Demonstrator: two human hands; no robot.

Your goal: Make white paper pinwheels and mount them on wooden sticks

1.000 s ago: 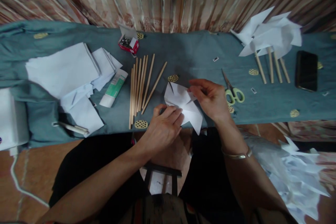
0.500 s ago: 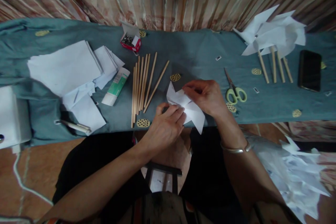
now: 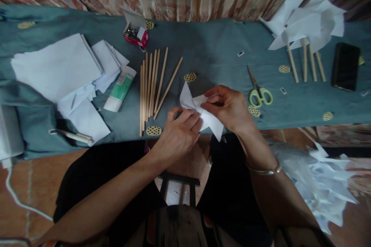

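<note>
A white paper pinwheel (image 3: 213, 120) with pointed blades lies at the near edge of the cloth-covered table, between my hands. My left hand (image 3: 182, 129) grips its left side, the fingers curled over the paper near the middle. From the right, my right hand (image 3: 228, 106) pinches a blade close to the centre with thumb and fingertips. Part of the paper is hidden under my left fingers. Just left of the pinwheel lie several thin wooden sticks (image 3: 149, 88). Green-handled scissors (image 3: 260, 95) rest to the right of my right hand.
A red box of metal pins (image 3: 136, 34) stands open at the back. Paper sheets (image 3: 58, 69), a glue stick (image 3: 120, 88) and a pen (image 3: 74, 136) are at left. Finished pinwheels on sticks (image 3: 307, 23) and a phone (image 3: 346, 66) lie right; more paper pinwheels (image 3: 327, 185) sit below.
My right fingers have moved inward from the upper blade toward the pinwheel's centre, folding paper with them. My left hand keeps its hold. The camera view has shifted slightly.
</note>
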